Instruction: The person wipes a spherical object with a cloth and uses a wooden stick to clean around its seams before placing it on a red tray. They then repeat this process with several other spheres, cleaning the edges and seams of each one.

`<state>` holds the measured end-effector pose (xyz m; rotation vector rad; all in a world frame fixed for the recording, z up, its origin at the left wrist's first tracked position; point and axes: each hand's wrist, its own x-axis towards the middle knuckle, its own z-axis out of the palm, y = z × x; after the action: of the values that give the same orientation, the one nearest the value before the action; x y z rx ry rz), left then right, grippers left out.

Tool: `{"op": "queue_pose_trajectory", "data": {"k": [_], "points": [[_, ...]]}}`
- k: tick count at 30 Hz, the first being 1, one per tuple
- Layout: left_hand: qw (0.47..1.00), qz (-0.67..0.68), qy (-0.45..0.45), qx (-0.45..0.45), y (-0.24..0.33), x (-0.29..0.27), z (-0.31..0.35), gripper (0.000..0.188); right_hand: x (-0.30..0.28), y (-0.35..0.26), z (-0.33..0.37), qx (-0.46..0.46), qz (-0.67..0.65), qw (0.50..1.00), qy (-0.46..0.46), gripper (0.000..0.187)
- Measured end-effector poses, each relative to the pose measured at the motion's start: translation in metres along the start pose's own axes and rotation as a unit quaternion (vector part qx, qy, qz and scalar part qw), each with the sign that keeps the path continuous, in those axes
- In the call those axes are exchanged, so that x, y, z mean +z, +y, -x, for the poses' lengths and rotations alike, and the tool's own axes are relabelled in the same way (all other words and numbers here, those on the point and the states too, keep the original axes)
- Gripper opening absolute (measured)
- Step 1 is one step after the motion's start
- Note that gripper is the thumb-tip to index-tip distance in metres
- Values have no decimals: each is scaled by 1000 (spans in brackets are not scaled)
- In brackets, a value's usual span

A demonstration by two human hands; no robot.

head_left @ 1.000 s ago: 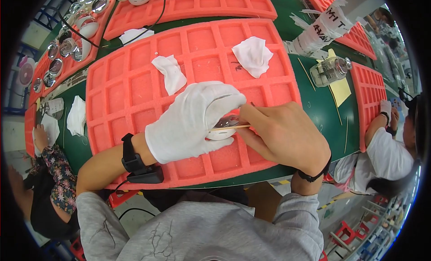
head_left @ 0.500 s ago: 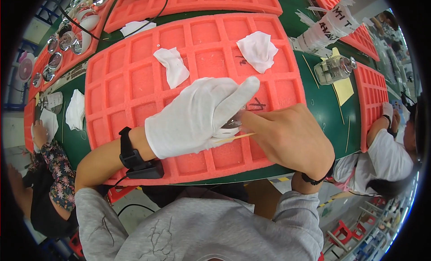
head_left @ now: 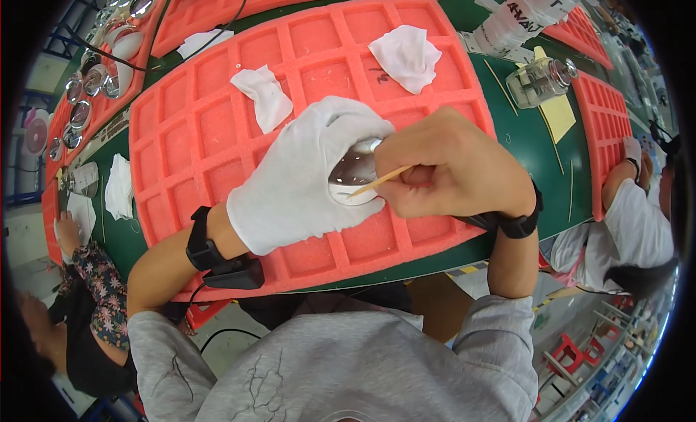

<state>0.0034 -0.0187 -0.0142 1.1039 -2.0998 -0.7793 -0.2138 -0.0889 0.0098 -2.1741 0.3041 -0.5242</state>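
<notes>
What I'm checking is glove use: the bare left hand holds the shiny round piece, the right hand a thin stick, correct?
Not bare: the head view shows the left hand gloved in white, holding the round piece, the right hand the stick.

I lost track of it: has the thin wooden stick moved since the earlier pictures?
Yes: against the red foam tray, the thin wooden stick, nearly crosswise before, now slants, its gripped end swung toward the far side.
</notes>
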Motion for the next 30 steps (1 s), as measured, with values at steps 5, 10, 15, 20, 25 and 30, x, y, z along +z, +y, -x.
{"op": "queue_pose_trajectory", "data": {"k": [5, 10, 15, 20, 25, 30], "points": [[999, 43, 6, -9, -3, 1, 0, 60, -2, 5, 1, 37, -41, 998, -7, 10], [999, 48, 7, -1, -5, 0, 1, 60, -3, 7, 0, 44, -73, 996, -26, 7], [1000, 22, -5, -15, 0, -5, -1, 60, -5, 10, 0, 56, -101, 993, -31, 5], [999, 25, -10, -26, 1, -5, -1, 63, -7, 12, 1, 61, -97, 993, -38, 4], [999, 20, -8, -36, 1, -6, 0, 65, -10, 5, 1, 112, -120, 986, -39, 11], [995, 76, -8, -66, -2, -5, 0, 66, -11, 12, 2, 57, -111, 992, -9, 10]]}}
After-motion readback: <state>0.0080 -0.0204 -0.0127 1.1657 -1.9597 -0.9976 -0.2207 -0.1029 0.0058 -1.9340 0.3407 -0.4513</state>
